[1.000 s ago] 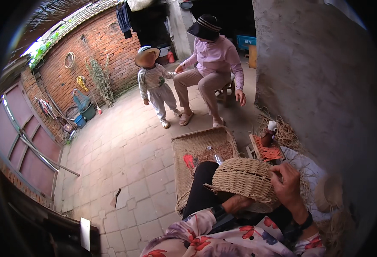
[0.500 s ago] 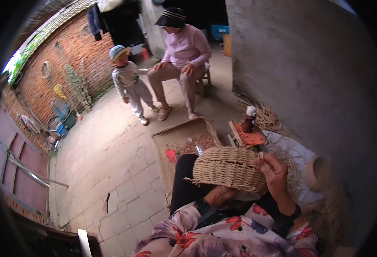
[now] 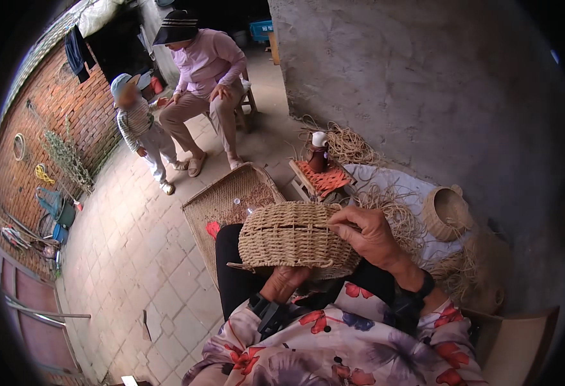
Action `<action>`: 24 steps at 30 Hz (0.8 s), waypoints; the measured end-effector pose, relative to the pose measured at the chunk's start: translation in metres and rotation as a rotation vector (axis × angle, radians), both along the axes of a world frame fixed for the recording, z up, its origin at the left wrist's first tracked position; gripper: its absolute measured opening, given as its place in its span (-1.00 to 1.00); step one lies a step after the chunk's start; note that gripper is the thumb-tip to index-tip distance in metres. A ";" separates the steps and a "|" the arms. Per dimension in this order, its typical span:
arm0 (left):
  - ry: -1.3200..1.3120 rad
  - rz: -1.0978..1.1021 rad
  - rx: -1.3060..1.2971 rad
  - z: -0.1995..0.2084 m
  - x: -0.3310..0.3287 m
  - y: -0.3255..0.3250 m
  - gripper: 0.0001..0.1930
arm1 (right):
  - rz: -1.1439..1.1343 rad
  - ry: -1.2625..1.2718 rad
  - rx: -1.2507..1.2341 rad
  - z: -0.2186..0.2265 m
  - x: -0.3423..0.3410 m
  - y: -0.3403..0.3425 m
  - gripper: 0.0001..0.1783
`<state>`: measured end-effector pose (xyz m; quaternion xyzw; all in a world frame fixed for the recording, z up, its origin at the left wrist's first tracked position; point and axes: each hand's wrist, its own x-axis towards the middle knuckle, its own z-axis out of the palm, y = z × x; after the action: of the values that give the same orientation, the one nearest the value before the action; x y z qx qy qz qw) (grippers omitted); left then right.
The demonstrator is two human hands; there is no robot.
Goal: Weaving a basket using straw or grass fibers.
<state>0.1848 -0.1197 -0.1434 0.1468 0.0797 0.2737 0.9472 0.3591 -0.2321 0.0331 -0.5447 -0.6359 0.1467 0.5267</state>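
Observation:
A woven straw-coloured basket rests tilted over my lap, with a dark gap running between its upper rows. My left hand holds it from beneath, and its fingers disappear under the near edge. At the basket's upper right edge, my right hand is closed in a pinch, thumb and forefinger against the weave. Whatever lies between those fingertips is too small to make out. A short end of strand sticks out at the basket's lower left.
Beyond my knees lies a shallow woven tray with small brown bits in it. A brown bottle with a white top stands on an orange-topped stool. Loose strands and a round basket lie rightward. A seated person and a child are ahead.
The view has swung to the right, so the surroundings sit farther left. My right hand has tipped from upright to flatter over the basket's edge. My left hand stays beneath it.

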 end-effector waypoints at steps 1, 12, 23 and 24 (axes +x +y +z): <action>-0.001 0.008 0.007 0.000 -0.001 -0.001 -0.46 | 0.006 -0.012 -0.024 -0.001 0.000 0.001 -0.89; -0.047 -0.079 0.092 -0.010 -0.009 -0.005 -0.52 | -0.052 -0.112 -0.226 0.002 0.005 0.016 -0.91; 0.321 -0.035 0.312 0.016 -0.034 -0.012 -0.67 | -0.059 -0.374 -0.101 0.010 -0.018 0.029 -0.91; 0.384 -0.065 0.356 0.017 -0.032 -0.010 -0.67 | -0.088 -0.471 0.006 0.011 -0.016 0.028 -0.91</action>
<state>0.1526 -0.1294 -0.1265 0.3626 0.2037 0.2199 0.8824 0.3427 -0.2038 0.0446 -0.5897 -0.7172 -0.0094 0.3712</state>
